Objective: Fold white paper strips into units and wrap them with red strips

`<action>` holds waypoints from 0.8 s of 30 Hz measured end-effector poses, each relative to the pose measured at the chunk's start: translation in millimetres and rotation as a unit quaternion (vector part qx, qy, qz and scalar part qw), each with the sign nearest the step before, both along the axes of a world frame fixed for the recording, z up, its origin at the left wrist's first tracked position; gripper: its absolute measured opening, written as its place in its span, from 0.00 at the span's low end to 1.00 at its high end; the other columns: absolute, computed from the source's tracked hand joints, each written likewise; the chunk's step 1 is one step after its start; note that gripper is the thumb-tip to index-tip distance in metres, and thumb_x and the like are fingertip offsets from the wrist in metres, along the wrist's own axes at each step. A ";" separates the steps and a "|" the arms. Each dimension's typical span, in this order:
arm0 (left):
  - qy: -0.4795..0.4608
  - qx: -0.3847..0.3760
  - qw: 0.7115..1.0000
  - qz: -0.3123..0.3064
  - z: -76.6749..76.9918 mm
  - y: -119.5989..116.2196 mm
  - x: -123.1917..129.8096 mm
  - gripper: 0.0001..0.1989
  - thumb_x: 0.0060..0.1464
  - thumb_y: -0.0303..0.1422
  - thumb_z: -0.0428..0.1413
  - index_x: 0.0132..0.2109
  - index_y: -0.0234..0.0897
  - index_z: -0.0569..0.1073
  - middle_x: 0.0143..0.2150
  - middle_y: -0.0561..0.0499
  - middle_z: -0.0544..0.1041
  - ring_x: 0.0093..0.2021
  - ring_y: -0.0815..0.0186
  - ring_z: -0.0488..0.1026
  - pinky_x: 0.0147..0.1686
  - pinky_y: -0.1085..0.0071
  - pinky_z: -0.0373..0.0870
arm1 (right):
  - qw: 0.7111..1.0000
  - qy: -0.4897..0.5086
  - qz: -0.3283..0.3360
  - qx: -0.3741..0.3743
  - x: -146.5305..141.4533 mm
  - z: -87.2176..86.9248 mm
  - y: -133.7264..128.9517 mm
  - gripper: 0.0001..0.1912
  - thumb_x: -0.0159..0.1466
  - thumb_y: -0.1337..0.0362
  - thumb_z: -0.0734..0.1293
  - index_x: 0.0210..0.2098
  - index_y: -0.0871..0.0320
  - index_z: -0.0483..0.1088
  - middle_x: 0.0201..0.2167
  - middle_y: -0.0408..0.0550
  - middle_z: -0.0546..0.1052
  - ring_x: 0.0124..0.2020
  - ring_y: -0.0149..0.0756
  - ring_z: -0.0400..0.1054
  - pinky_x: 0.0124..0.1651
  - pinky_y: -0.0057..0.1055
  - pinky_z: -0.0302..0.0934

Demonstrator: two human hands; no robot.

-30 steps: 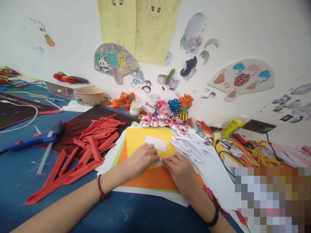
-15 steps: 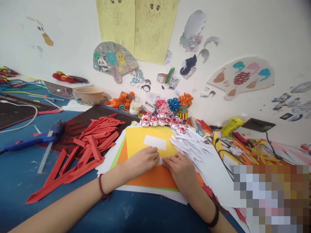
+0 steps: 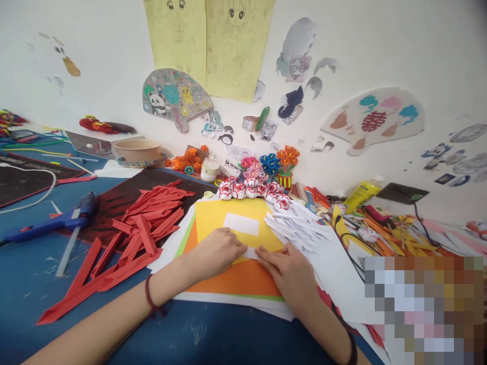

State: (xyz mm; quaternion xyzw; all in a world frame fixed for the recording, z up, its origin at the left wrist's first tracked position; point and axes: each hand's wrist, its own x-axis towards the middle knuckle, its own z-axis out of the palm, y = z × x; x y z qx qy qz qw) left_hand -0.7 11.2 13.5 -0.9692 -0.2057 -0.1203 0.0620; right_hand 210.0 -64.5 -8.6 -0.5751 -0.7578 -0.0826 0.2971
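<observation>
A left hand (image 3: pixel 218 253) and a right hand (image 3: pixel 292 276), so two in play! One white rectangle (image 3: pixel 241 224), one narrow white strip (image 3: pixel 251 253), one glue gun (image 3: pixel 72 219), one bowl (image 3: pixel 137 151). Up on the wall (image 3: pixel 102 30), two fan shapes (image 3: pixel 177 96), two yellow sheets (image 3: pixel 178 45). And the red strips (image 3: pixel 146 233)? Too overlapped for a full count!

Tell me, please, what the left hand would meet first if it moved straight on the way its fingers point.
The left hand would likely meet the white strip between the hands first, then the right hand; depth is unclear.
</observation>
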 end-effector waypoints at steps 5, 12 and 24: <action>-0.100 -0.083 0.991 0.044 -9.5 7.8 1.0 0.10 0.59 0.26 0.50 0.36 0.38 0.76 0.26 0.51 0.74 0.27 0.67 0.70 0.29 0.72 0.59 | 0.995 0.062 0.017 -0.074 10.8 7.0 7.1 0.10 0.65 0.55 0.65 0.39 0.43 0.79 0.21 0.44 0.73 0.25 0.38 0.64 0.27 0.33 0.59; -0.182 -0.218 0.954 0.100 -18.9 12.8 12.4 0.01 0.54 0.29 0.58 0.35 0.38 0.74 0.33 0.52 0.73 0.35 0.67 0.69 0.34 0.74 0.63 | 0.986 0.140 0.053 -0.071 4.6 10.3 15.8 0.06 0.62 0.59 0.69 0.34 0.51 0.78 0.31 0.43 0.80 0.35 0.40 0.69 0.39 0.38 0.63; -0.090 -0.072 0.993 0.036 1.8 1.0 6.0 0.09 0.61 0.28 0.49 0.33 0.35 0.70 0.30 0.50 0.72 0.32 0.66 0.66 0.33 0.70 0.59 | 0.991 0.032 0.130 -0.014 5.7 5.6 15.0 0.11 0.67 0.69 0.62 0.33 0.56 0.76 0.28 0.48 0.75 0.34 0.39 0.64 0.36 0.36 0.61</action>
